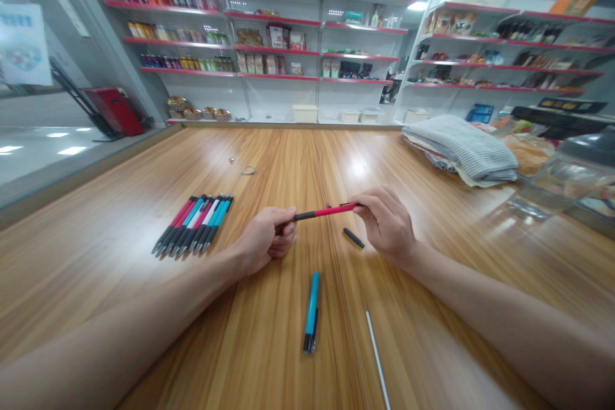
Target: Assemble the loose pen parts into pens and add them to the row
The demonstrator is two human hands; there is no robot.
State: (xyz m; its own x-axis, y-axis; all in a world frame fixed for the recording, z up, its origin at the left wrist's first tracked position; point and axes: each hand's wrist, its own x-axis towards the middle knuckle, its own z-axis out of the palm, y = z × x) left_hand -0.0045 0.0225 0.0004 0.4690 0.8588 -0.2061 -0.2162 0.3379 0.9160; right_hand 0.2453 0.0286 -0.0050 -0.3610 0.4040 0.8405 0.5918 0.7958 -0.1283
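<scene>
A red ballpoint pen [327,211] with a dark grip is held level above the table between both hands. My left hand [271,238] is closed round its dark grip end. The fingertips of my right hand [389,221] pinch its other end, beside the clip. Below them a short black pen grip [354,237] lies on the wood. Nearer to me is a blue pen barrel [312,311] with a black clip end, and to its right a thin white pen refill [377,359]. Several assembled pens [195,224], red, blue and white, lie in a row left of my left hand.
The wooden table [269,346] carries a small ring [248,170] and a tiny metal bit [231,159] farther back. Folded striped cloth [464,147] and a clear plastic container [552,182] stand at the right. Shelves [273,51] of goods line the back.
</scene>
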